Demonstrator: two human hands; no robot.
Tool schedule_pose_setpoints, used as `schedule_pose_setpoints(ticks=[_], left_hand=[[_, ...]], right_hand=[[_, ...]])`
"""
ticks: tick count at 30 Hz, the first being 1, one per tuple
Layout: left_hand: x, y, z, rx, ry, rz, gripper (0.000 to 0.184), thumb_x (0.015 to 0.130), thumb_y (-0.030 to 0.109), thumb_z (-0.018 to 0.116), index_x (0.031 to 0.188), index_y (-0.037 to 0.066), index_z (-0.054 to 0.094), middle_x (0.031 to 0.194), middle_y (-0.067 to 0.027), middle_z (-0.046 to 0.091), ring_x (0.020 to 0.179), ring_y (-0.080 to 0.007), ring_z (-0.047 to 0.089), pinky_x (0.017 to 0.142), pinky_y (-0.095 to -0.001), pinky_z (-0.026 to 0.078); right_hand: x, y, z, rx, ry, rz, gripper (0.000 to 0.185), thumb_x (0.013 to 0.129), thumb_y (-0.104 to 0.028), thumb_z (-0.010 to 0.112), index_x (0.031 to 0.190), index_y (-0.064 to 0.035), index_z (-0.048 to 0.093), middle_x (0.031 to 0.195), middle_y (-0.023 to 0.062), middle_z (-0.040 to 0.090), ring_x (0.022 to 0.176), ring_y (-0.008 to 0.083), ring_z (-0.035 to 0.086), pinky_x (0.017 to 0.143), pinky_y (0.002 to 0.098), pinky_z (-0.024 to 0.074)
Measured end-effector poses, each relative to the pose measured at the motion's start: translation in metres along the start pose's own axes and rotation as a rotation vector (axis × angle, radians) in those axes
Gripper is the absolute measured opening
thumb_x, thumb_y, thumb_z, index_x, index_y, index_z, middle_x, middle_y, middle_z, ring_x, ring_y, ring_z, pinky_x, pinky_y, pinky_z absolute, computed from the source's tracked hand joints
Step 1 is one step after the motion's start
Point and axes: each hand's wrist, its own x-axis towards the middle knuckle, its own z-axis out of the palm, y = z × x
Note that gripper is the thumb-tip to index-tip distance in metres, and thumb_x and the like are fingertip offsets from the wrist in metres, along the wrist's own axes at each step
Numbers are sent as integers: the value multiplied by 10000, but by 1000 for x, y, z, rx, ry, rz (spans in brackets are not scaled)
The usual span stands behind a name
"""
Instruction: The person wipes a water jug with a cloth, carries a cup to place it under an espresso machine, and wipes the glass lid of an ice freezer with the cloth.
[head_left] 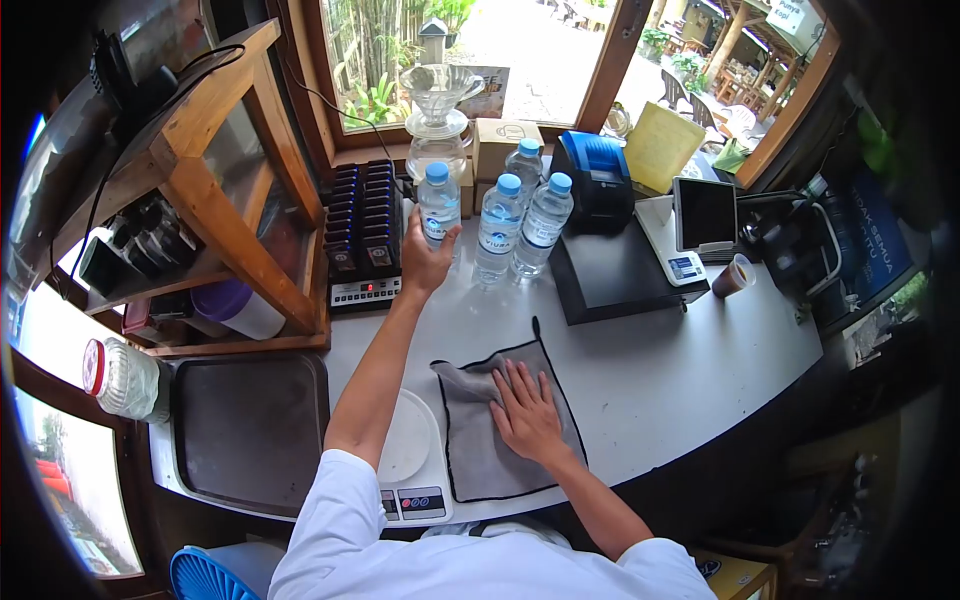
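Observation:
A clear water bottle with a blue cap (438,205) is gripped by my left hand (428,255), near the back of the white counter. Just right of it stand more such bottles, among them a front one (498,230) and one beside it (545,225); another (525,160) is behind them. My right hand (530,415) lies flat with fingers spread on a grey cloth with black edging (485,465). The cloth's upper left corner is folded over. Left of the cloth is a white kitchen scale (408,440), partly hidden by my left arm.
A dark tray (250,425) and a jar (130,380) are at the left. Behind are a pager rack (365,225), a glass dripper (435,95) and a blue-topped printer (595,180). A black box (620,270), a tablet stand (705,215) and a drink cup (735,275) stand right.

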Motion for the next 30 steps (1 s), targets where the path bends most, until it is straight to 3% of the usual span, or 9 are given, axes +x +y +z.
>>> schedule_pose_setpoints(ticks=[3, 7, 13, 16, 17, 20, 23, 30], left_hand=[[11, -8, 12, 39, -13, -47, 727, 865, 310, 782, 1365, -80, 428, 1191, -250, 639, 1094, -366, 653, 917, -405, 513], [23, -4, 27, 53, -58, -8, 707, 857, 291, 783, 1360, -67, 440, 1196, -247, 625, 1109, -382, 632, 930, -420, 500], [31, -21, 38, -21, -151, 7, 770, 887, 330, 748, 1433, -68, 379, 1329, -269, 557, 1224, -392, 566, 1036, -421, 443], [18, -12, 41, -64, -5, -13, 806, 906, 399, 717, 1468, -46, 349, 1428, -289, 467, 1322, -398, 477, 1121, -413, 356], [5, -3, 41, -102, 69, -33, 821, 904, 459, 703, 1465, -31, 357, 1463, -281, 418, 1407, -392, 365, 1180, -443, 255], [-31, 23, 46, 76, 142, 189, 807, 885, 460, 724, 1438, -22, 386, 1439, -266, 433, 1415, -383, 338, 1164, -500, 255], [-54, 40, 56, 382, 132, 242, 774, 877, 432, 742, 1422, -5, 408, 1304, -224, 531, 1334, -363, 416, 1123, -529, 265], [-56, 22, 61, 188, -9, 78, 720, 847, 286, 783, 1380, -47, 432, 1241, -232, 558, 1175, -414, 532, 1005, -468, 426]], right_hand=[[-26, 20, -6, -22, 9, 188, 574, 1003, -380, 462, 1508, -111, 425, 1601, 120, 336, 1487, 276, 297, 1216, 520, 145], [-30, 20, -11, -51, 5, 235, 576, 1003, -386, 457, 1514, -123, 418, 1602, 121, 330, 1486, 280, 297, 1214, 536, 138], [-28, 20, -9, -39, 22, 231, 582, 1002, -388, 455, 1524, -134, 403, 1605, 122, 323, 1489, 282, 287, 1210, 548, 144], [-29, 19, -11, -39, 13, 232, 582, 1002, -383, 456, 1524, -134, 402, 1602, 126, 327, 1491, 282, 284, 1211, 547, 141], [-29, 19, -11, -46, 12, 229, 583, 1003, -386, 451, 1526, -135, 398, 1604, 126, 322, 1491, 282, 282, 1211, 546, 138], [-26, 21, -9, -70, 0, 216, 589, 1009, -400, 433, 1534, -140, 382, 1613, 126, 301, 1495, 282, 273, 1214, 545, 128], [-19, 26, -7, -85, -32, 190, 600, 1016, -418, 407, 1548, -146, 354, 1625, 125, 273, 1502, 282, 254, 1217, 546, 114], [25, 33, 5, -82, -43, 169, 637, 1021, -465, 379, 1568, -147, 302, 1632, 145, 242, 1518, 288, 207, 1222, 547, 92]])
